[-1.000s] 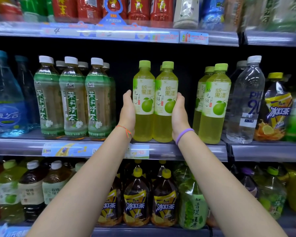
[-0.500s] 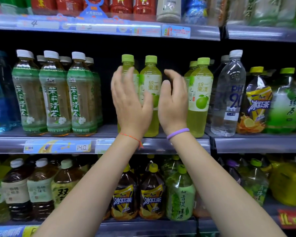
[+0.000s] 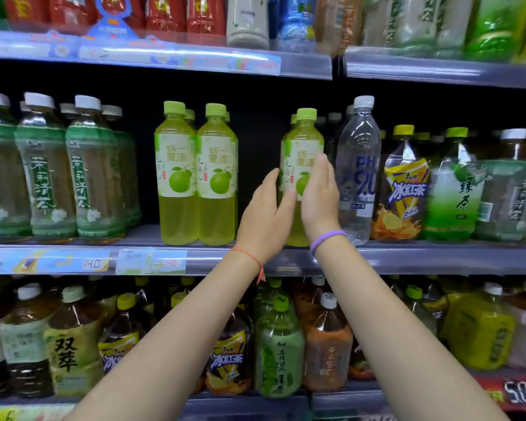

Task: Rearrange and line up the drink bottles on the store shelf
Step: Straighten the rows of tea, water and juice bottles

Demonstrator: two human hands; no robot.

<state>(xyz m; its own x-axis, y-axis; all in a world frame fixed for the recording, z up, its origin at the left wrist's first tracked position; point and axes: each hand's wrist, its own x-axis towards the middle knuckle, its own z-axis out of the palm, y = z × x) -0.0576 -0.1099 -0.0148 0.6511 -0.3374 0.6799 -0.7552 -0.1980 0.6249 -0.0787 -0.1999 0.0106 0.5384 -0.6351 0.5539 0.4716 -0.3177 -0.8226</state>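
Hands frame the lone green-cap bottle [image 3: 302,153] on the middle shelf [image 3: 407,256]: left hand [image 3: 266,214] on its left flank, right hand [image 3: 319,196] on its right front, bottle between the palms. Left fingers wrap toward the label's left edge, thumb across the lower front. Right fingers [image 3: 322,165] lie nearly straight up the label, tips at mid-label; cannot tell if they curl behind. Bottle stands upright at the shelf front, just beside the clear water bottle [image 3: 359,165] on its right. Gap on its left, then a pair of matching bottles [image 3: 195,174] side by side, touching, well apart from the hands. White-cap tea bottles [image 3: 49,177] further left.
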